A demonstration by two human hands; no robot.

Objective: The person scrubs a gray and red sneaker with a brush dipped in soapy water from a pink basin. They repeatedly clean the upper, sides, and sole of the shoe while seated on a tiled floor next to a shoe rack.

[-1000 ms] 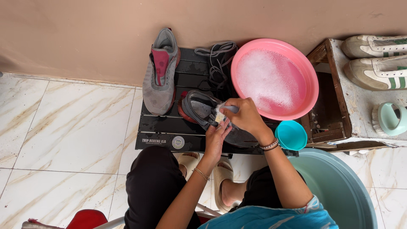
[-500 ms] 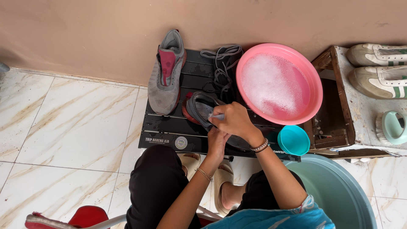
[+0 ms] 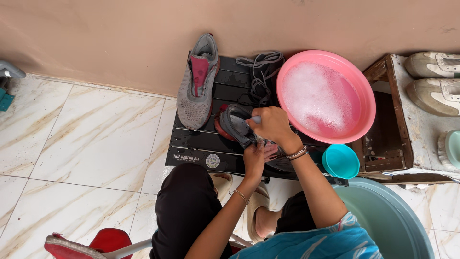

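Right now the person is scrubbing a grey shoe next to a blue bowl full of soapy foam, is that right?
Not quite. The bowl with the soapy foam is pink, not blue, as the head view shows. The rest holds: the right hand and left hand are working on the grey shoe beside it.

The person wore a turquoise top patterned with pale leaf-like strokes, seen at the bottom right of the frame, and black trousers at bottom centre. The right hand (image 3: 272, 123) had a beaded bracelet with a thin dark band at the wrist; the left hand (image 3: 254, 158) had a slim, light bangle lower on the forearm. Both forearms were uncovered, and beige open sandals were on the feet
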